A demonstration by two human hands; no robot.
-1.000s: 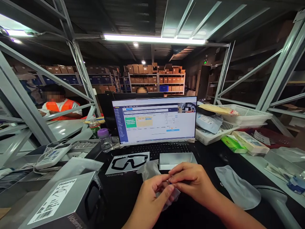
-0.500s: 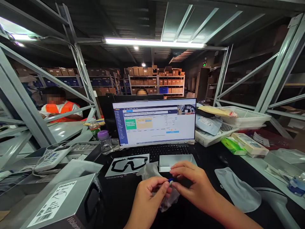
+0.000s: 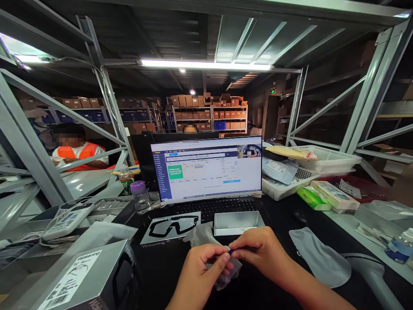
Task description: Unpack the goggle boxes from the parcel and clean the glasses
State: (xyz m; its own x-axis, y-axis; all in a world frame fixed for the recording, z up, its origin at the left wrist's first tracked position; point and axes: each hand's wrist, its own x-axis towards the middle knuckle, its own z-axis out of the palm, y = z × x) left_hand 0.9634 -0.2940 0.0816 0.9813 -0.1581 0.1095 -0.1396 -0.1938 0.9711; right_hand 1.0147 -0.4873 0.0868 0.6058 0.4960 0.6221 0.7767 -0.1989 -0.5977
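Observation:
In front of the monitor, my left hand (image 3: 202,270) and my right hand (image 3: 263,249) meet fingertip to fingertip. Both pinch a small blue piece (image 3: 230,252), mostly covered by the fingers, so its kind does not show. Beneath them lies a crumpled clear plastic bag (image 3: 235,270), partly hidden by my left hand. Just beyond my fingers stands an open grey box (image 3: 238,223). A printed card (image 3: 171,228) picturing black goggles lies to its left. On the right rests a grey cloth pouch (image 3: 321,258).
The computer monitor (image 3: 209,170) and the keyboard (image 3: 222,209) sit ahead. A grey goggle box (image 3: 106,262) stands front left, a scanner (image 3: 368,271) front right. White baskets (image 3: 280,189) are at back right. A person in an orange vest (image 3: 79,153) sits at left.
My right hand's fingers have closed in on the blue piece, meeting my left fingertips. The camera view has shifted slightly.

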